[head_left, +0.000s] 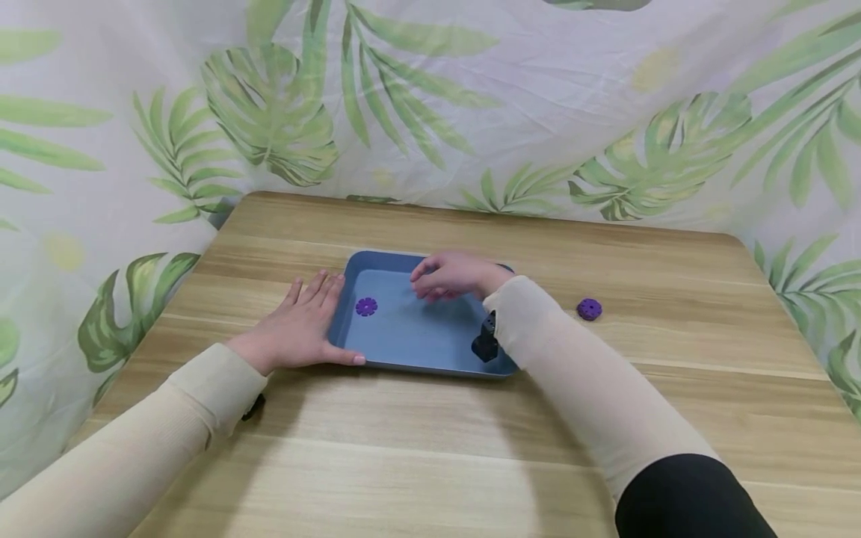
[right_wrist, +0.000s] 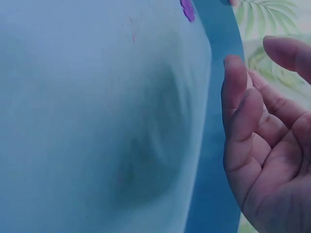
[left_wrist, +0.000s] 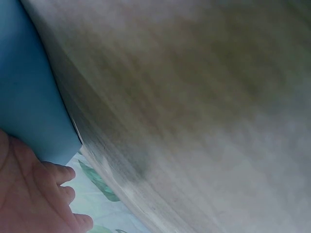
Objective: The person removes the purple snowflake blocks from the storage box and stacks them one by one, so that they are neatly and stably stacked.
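A shallow blue tray (head_left: 430,366) lies on the table, with a flat purple notched disc (head_left: 366,306) inside near its left wall. My left hand (head_left: 300,327) rests against the tray's left side, fingers straight and spread, thumb along the front rim. Over the tray's far part hovers my right hand (head_left: 454,275), its fingers loosely bent and the thumb apart from them. Nothing shows between them in the right wrist view, where the purple disc (right_wrist: 187,9) appears at the top edge. The left wrist view shows the left palm (left_wrist: 29,189) beside the tray (left_wrist: 39,97).
A thicker purple notched piece (head_left: 589,309), perhaps stacked discs, lies on the wooden table (head_left: 417,463) right of the tray. A leaf-patterned cloth (head_left: 430,97) hangs behind the table. Black wrist cameras are partly visible, one (head_left: 486,340) above the tray's right end.
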